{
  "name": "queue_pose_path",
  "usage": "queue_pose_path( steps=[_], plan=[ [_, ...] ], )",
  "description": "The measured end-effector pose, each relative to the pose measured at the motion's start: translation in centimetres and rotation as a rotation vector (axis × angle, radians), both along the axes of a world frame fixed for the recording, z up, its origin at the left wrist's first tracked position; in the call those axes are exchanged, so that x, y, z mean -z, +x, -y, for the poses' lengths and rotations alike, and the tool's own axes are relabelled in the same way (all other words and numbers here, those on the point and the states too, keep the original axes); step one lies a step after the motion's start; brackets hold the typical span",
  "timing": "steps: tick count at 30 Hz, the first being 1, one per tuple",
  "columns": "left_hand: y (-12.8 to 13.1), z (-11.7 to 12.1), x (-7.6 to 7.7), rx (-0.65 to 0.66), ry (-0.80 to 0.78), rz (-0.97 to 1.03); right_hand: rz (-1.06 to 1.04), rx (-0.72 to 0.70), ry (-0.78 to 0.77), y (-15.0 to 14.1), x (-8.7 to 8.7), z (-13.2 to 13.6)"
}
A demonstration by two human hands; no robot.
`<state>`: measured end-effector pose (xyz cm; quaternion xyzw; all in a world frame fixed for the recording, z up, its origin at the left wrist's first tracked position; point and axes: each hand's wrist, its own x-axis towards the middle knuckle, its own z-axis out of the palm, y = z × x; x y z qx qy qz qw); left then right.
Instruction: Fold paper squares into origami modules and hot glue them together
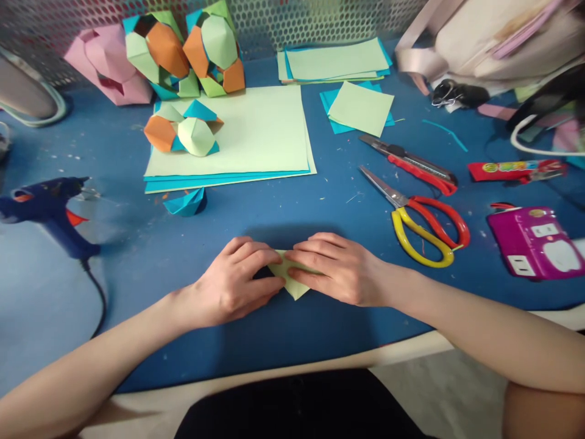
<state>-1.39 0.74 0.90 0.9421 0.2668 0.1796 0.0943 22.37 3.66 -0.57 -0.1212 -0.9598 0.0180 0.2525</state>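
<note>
A small pale green paper with a pointed lower corner lies on the blue table before me, partly covered by my fingers. My left hand pinches its left side, thumb below and curled fingers above. From the other side, my right hand holds the paper down, its fingers pressed together across the top. Beyond my left hand sits a folded blue paper piece. A partly joined orange, green and blue paper model rests on large green and blue sheets.
Scissors, a utility knife, a red tube and a purple box lie right. Square papers and strips are farther back. A glue gun with its cord is left; finished paper models stand behind.
</note>
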Motion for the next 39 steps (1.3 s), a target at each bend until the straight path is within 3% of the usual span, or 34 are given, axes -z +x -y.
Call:
queue_pose_path(
  steps=[10, 39],
  plan=[
    [0.6, 0.8, 0.4, 0.064, -0.053, 0.034, 0.012, -0.005, 0.058, 0.0, 0.2, 0.2],
    [1.4, 1.2, 0.3, 0.072, 0.024, -0.013, 0.015, 0.017, 0.04, -0.1, 0.2, 0.4]
  ],
)
